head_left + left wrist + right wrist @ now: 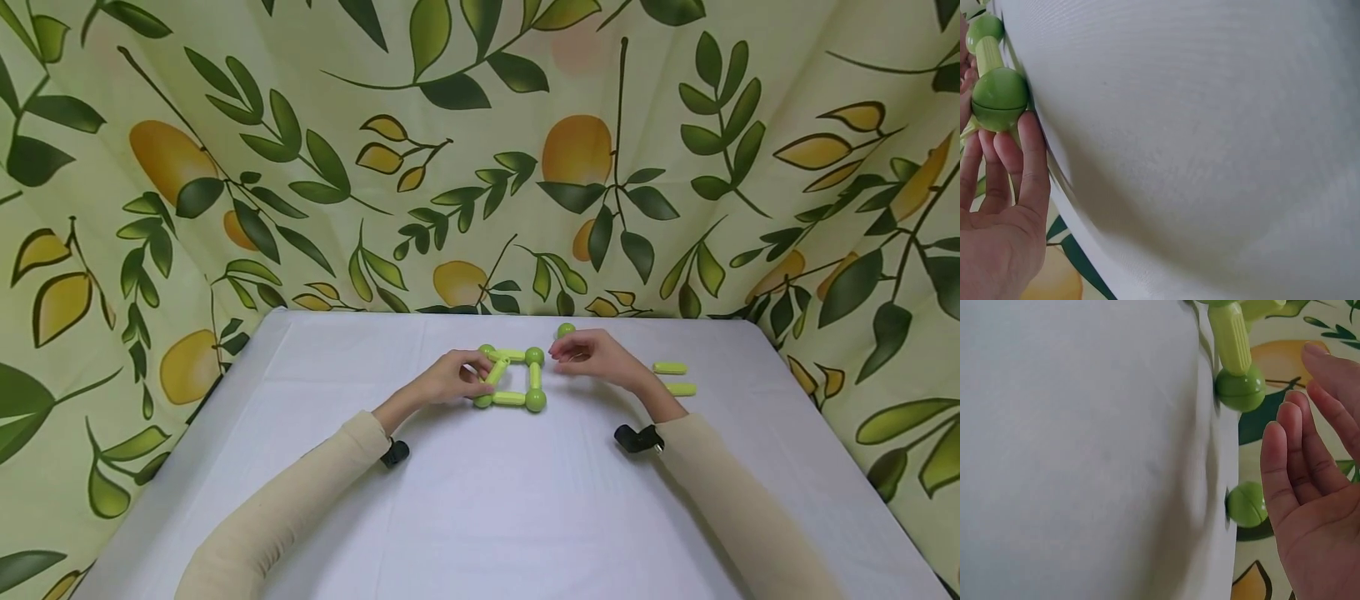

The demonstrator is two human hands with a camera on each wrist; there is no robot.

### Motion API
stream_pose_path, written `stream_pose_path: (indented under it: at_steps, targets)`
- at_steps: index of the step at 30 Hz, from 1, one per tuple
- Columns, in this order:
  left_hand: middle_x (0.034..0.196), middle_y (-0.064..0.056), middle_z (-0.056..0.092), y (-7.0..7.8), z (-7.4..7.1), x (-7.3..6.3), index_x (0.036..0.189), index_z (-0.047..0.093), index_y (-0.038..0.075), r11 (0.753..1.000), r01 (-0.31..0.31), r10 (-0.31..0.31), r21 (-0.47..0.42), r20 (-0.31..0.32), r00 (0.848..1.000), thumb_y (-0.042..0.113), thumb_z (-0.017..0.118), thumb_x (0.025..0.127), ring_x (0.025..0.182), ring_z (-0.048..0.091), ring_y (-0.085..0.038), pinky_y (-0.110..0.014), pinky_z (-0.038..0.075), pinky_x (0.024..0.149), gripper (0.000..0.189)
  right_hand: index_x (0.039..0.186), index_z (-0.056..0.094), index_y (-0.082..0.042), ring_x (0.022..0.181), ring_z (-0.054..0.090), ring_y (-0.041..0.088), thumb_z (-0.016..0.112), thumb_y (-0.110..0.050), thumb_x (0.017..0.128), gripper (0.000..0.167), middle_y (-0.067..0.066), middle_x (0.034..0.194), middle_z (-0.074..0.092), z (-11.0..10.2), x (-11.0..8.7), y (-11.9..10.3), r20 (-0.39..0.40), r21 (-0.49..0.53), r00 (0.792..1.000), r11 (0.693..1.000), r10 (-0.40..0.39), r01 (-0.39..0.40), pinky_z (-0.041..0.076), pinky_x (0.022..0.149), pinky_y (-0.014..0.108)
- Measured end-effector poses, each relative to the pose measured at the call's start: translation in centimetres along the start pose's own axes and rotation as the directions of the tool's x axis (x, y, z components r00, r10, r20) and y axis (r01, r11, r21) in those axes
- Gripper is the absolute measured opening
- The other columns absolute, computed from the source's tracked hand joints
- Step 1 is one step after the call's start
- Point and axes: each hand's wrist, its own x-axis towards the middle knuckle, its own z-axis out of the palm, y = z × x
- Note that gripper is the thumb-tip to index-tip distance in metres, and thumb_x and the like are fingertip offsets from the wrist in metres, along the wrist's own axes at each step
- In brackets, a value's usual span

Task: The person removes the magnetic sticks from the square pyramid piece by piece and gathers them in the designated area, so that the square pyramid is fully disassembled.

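Note:
A square frame of light-green rods point(510, 398) and green balls point(536, 400) lies on the white table. My left hand point(450, 377) grips its left side, with fingers and thumb around the slanting rod point(497, 371) and the lower left ball point(482, 401). In the left wrist view, the fingertips press against a green ball point(1000, 99). My right hand point(596, 358) hovers just right of the frame, fingers slightly bent and holding nothing. A loose green ball point(566, 331) sits just beyond its fingertips; the right wrist view shows this ball point(1247, 504) partly behind the fingers.
Two loose light-green rods, a farther rod point(670, 368) and a nearer rod point(681, 389), lie right of my right hand. The white tablecloth point(480, 500) covers the table up to its back edge. Behind it hangs a leaf-and-fruit patterned curtain point(480, 167).

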Motion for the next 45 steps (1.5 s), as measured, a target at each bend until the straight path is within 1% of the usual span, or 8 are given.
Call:
stream_pose_path:
  at_steps: [7,11,20,25,29,37,41,45]
  targets:
    - [0.102,-0.007,0.065,-0.5,-0.5,-0.3,0.108,0.069,0.0,1.0,-0.027,0.027,0.015,-0.015,1.0,0.001,0.078,0.089,0.092,0.061,-0.018,-0.028,0.053,0.086,0.021,0.109,0.071,0.007,0.09,0.065,0.025,0.081,0.005,0.084,0.027,0.018,0.104,0.07,1.2,1.5,-0.7,0.005,0.003,0.999,0.999,-0.041,0.041,0.056,0.081,0.03]
    - [0.104,-0.008,0.066,-0.6,-0.8,-0.6,0.109,0.069,0.0,1.0,-0.023,0.023,0.021,-0.024,0.999,-0.001,0.077,0.089,0.092,0.063,-0.019,-0.029,0.054,0.086,0.022,0.11,0.07,0.007,0.088,0.063,0.023,0.082,0.004,0.083,0.029,0.015,0.1,0.07,1.6,2.3,-1.0,0.012,-0.003,0.999,0.999,-0.038,0.039,0.055,0.079,0.028]
    - [0.112,-0.01,0.066,-0.8,-1.7,-0.9,0.112,0.068,0.0,0.999,-0.032,0.032,0.034,0.01,0.999,-0.001,0.075,0.089,0.108,0.063,-0.027,-0.033,0.051,0.095,0.024,0.113,0.068,0.009,0.091,0.064,0.025,0.082,-0.001,0.085,0.033,0.025,0.107,0.067,2.6,4.4,-1.5,0.04,-0.002,0.999,1.0,0.002,-0.002,0.055,0.081,0.029]
    - [0.11,-0.009,0.066,-1.2,-2.2,-0.7,0.111,0.067,-0.001,0.998,-0.054,0.053,0.019,0.046,0.998,-0.005,0.074,0.088,0.109,0.062,-0.026,-0.035,0.049,0.099,0.025,0.113,0.068,0.01,0.092,0.064,0.029,0.082,0.0,0.084,0.034,0.028,0.108,0.066,3.3,5.1,-1.9,0.057,0.0,0.998,1.0,0.01,-0.01,0.056,0.082,0.031]
    - [0.11,-0.009,0.066,-1.2,-2.2,-0.8,0.112,0.067,-0.002,0.998,-0.062,0.062,0.002,0.064,0.996,-0.006,0.073,0.087,0.11,0.062,-0.026,-0.037,0.048,0.1,0.026,0.113,0.068,0.01,0.094,0.064,0.032,0.082,0.005,0.083,0.034,0.025,0.108,0.068,4.0,5.5,-1.8,0.076,0.019,0.997,1.0,0.005,-0.007,0.056,0.083,0.034]
    - [0.111,-0.009,0.066,-0.9,-2.2,-1.0,0.112,0.067,-0.002,0.998,-0.055,0.055,-0.011,0.064,0.996,-0.008,0.072,0.087,0.112,0.061,-0.027,-0.036,0.048,0.101,0.026,0.113,0.07,0.003,0.092,0.064,0.027,0.084,0.002,0.081,0.034,0.012,0.105,0.07,4.9,6.4,-0.9,0.079,-0.004,0.996,0.999,-0.052,0.053,0.056,0.081,0.034]
    - [0.113,-0.01,0.065,-0.8,-2.1,-1.1,0.113,0.066,-0.003,0.999,-0.046,0.047,-0.016,0.065,0.997,-0.009,0.072,0.087,0.115,0.06,-0.028,-0.037,0.048,0.101,0.027,0.113,0.071,0.001,0.092,0.063,0.026,0.085,0.002,0.08,0.036,0.01,0.103,0.07,5.5,6.9,-0.8,0.079,-0.018,0.995,0.998,-0.055,0.057,0.056,0.083,0.038]
    - [0.113,-0.011,0.065,-0.7,-2.1,-1.3,0.113,0.066,-0.003,0.999,-0.038,0.04,-0.028,0.068,0.997,-0.009,0.072,0.088,0.116,0.06,-0.029,-0.037,0.048,0.1,0.026,0.114,0.07,0.004,0.096,0.065,0.031,0.085,0.006,0.079,0.039,0.014,0.106,0.07,6.0,7.1,-1.0,0.092,-0.022,0.994,0.998,-0.061,0.063,0.054,0.087,0.047]
